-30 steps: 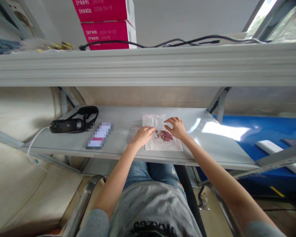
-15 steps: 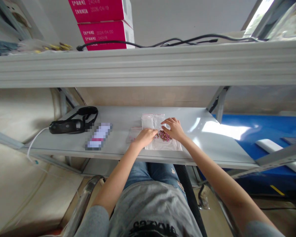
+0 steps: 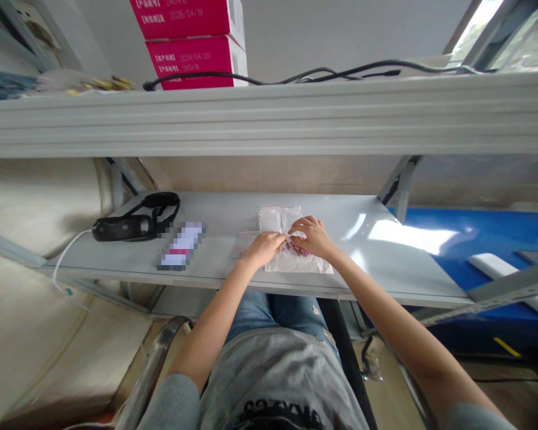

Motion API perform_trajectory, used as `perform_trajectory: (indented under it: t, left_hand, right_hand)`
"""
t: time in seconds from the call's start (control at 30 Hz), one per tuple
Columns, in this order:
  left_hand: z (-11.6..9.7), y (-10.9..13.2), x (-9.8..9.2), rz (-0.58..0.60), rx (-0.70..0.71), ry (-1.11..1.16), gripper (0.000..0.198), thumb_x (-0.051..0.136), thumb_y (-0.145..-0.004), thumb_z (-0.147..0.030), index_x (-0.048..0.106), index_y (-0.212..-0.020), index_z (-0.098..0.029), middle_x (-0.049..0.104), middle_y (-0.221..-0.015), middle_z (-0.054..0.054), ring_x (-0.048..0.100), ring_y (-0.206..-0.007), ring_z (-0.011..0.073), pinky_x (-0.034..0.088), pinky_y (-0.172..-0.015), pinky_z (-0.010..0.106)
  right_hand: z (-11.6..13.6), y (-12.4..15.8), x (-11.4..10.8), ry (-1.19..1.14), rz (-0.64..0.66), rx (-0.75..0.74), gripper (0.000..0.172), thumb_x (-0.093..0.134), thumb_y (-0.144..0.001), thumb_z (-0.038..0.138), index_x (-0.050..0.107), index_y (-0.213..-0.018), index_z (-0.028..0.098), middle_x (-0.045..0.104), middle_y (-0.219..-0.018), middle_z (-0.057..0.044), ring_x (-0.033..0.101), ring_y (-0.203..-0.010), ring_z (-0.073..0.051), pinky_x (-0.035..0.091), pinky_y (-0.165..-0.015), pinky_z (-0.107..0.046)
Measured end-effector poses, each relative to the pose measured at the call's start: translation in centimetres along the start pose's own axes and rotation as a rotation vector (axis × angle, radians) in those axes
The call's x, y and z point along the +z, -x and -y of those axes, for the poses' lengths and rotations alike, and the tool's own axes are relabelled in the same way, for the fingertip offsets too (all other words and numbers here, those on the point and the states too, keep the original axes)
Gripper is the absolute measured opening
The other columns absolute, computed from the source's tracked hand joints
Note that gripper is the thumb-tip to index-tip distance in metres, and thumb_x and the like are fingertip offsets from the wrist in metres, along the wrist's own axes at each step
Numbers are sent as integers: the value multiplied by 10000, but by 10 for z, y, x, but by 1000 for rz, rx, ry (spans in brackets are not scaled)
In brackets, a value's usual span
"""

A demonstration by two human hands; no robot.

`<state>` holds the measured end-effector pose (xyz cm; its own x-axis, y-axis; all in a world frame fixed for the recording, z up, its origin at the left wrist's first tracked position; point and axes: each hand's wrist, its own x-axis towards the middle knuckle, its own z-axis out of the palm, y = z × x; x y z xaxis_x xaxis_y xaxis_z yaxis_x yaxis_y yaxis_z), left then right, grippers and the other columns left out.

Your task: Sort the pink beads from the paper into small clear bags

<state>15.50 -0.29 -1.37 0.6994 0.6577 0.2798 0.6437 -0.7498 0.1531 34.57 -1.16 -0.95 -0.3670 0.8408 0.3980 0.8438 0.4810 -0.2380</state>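
Observation:
Several small pinkish-red and brownish pieces [image 3: 300,246], too small to name, lie in a pile on a large clear plastic bag [image 3: 296,264] near the table's front edge. My left hand [image 3: 264,248] is closed at the pile's left side, thumb and fingertips together. Opposite it, my right hand [image 3: 314,237] reaches over the pile with its fingers drawn in close to the left fingertips. A bit of pale, clear film shows between them; what each hand pinches is too small to make out. Small clear zip bags [image 3: 270,218] lie just behind, and another clear bag [image 3: 246,240] shows partly beyond my left hand.
On the grey table [image 3: 215,209], a blurred-out phone [image 3: 180,246] and a black strapped device [image 3: 125,228] with a white cable lie at left. A shelf edge [image 3: 269,122] crosses above, holding pink boxes [image 3: 192,60] and a black cable [image 3: 269,81]. A blue surface [image 3: 488,230] is at right.
My right hand has moved slightly left and its fingers have closed in beside my left fingertips, covering more of the pile. My left hand stays nearly in place.

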Motion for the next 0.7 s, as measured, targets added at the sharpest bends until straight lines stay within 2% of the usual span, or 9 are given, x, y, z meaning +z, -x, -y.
perform_trajectory:
  t: [0.1, 0.23, 0.43, 0.57, 0.7]
  left_hand:
    - [7, 11, -7, -66, -35, -1, 150, 476, -815, -85, 571, -882, -181, 638, -850, 34, 597, -818, 149, 440, -739, 236]
    - [27, 39, -23, -149, -145, 1, 143, 470, -827, -123, 568, -896, -200, 635, -882, 24, 586, -837, 147, 437, -776, 255]
    - [52, 80, -38, -139, -230, -42, 115, 529, -823, -233, 581, -924, -212, 642, -939, 19, 575, -898, 171, 437, -805, 282]
    - [54, 88, -35, -113, -183, -28, 252, 571, -806, -369, 590, -992, -199, 654, -999, 37, 565, -934, 195, 442, -822, 310]
    - [51, 88, -30, -122, -135, 10, 279, 534, -830, -391, 596, -1022, -198, 659, -1015, 42, 569, -947, 193, 451, -827, 317]
  right_hand:
    - [4, -1, 0, 43, 61, -38, 162, 551, -802, 290, 710, -837, 292, 624, -1045, -35, 449, -1022, -245, 323, -849, -373]
    - [14, -5, 2, 109, 122, -88, 162, 556, -795, 267, 717, -776, 276, 614, -1084, -38, 426, -1066, -258, 320, -830, -375]
    - [25, -16, 0, 206, 182, -153, 187, 554, -777, 205, 710, -682, 244, 622, -1072, -46, 425, -1043, -265, 312, -814, -368]
    - [32, -25, -3, 337, 256, -220, 172, 562, -785, 218, 717, -711, 218, 633, -994, -97, 443, -971, -272, 308, -774, -360]
    - [34, -27, -3, 438, 275, -285, 177, 559, -798, 226, 711, -715, 195, 625, -945, -113, 444, -938, -259, 290, -750, -342]
